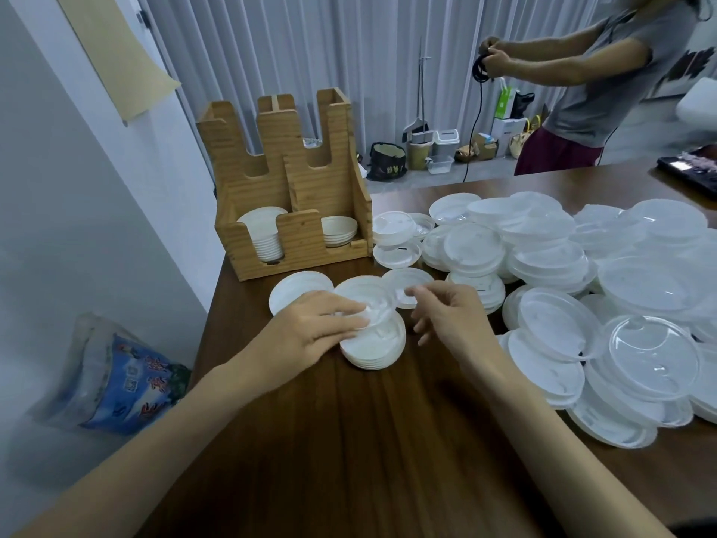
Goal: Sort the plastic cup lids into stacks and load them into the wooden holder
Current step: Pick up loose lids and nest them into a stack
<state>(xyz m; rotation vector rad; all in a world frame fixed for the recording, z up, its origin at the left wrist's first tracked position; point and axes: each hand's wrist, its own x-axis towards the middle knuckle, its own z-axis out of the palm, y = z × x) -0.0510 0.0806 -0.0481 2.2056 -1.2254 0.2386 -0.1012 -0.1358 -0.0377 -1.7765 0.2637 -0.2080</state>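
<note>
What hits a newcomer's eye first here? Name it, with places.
First, the sprawling heap of clear lids covering the right side of the dark table. Next, the wooden holder at the table's back left, with white lids in its two front slots. In front of it, the left hand presses flat on a small lid stack while the right hand reaches to a neighbouring lid.

Wooden holder (295, 196) stands left of lid pile (562, 273) on table (349, 440).
</note>
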